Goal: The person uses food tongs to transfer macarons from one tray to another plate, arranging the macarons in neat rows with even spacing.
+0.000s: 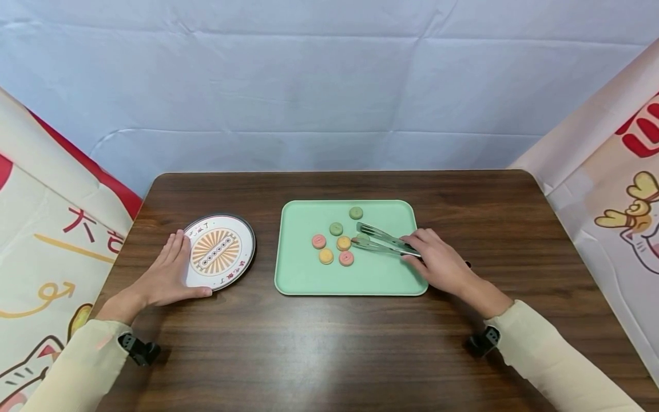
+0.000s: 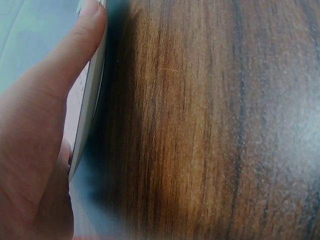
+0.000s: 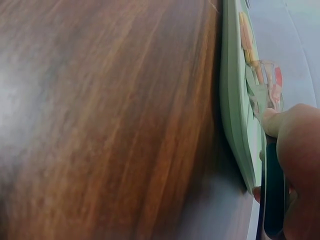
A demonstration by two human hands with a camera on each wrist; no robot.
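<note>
My left hand [image 1: 167, 269] rests against the left side of a round white plate [image 1: 246, 240], its fingers straight and the thumb spread along the near rim. The plate has a dark edge and an orange ray pattern. In the left wrist view the thumb [image 2: 75, 47] lies along the rim. My right hand [image 1: 437, 260] holds metal tongs [image 1: 383, 248] by their dark handles, over the right side of a green tray [image 1: 298, 280]. The two tong ends are spread apart, with a green macaron [image 1: 362, 237] between them. Other macarons, pink [image 1: 318, 241], yellow [image 1: 326, 256] and green [image 1: 336, 229], lie nearby.
Tray and plate stand apart on a dark wooden table [image 1: 309, 349], the plate to the left. A pale cloth [image 1: 309, 103] hangs behind the table. Printed cloths [image 1: 618, 229] hang at both sides. Another green macaron [image 1: 356, 213] lies near the tray's back edge.
</note>
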